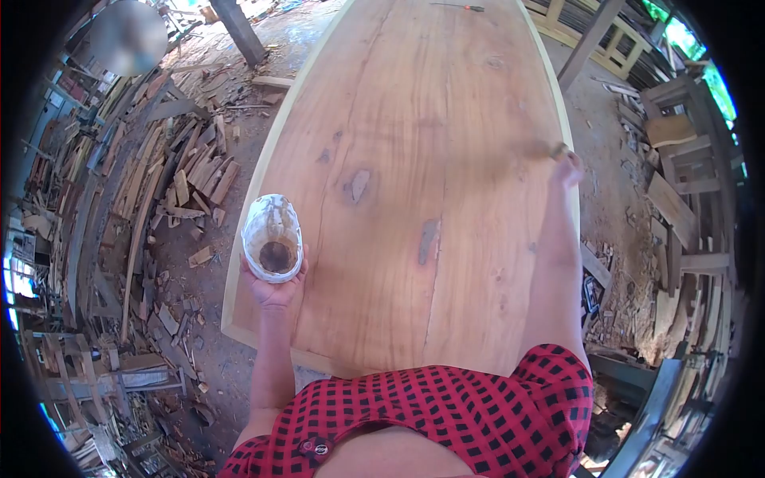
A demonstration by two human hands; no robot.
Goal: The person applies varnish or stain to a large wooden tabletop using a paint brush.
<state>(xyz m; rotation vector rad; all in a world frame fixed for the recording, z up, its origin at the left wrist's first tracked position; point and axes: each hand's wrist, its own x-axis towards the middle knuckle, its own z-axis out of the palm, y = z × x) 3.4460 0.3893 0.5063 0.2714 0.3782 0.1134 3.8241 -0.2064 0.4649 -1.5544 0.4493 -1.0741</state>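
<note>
My left hand (275, 288) is closed around the lower part of a white tub (272, 211), tilted so that its mouth faces me, with a little brown liquid at the bottom. It is held over the left side of a large wooden panel (382, 199). Near the panel's right edge, my right hand (568, 169) grips what looks like a brush (556, 150), its end smeared by motion. The panel has pale edge strips, dark knots and long cracks, and a darker tone crosses its middle.
A screwdriver-like tool (458, 6) lies at the panel's far end. Wood scraps (203, 183) are heaped on the left floor. Posts stand beyond, one at the back left (239, 32) and one at the right (590, 44). Timber frames and boards (677, 191) line the right side.
</note>
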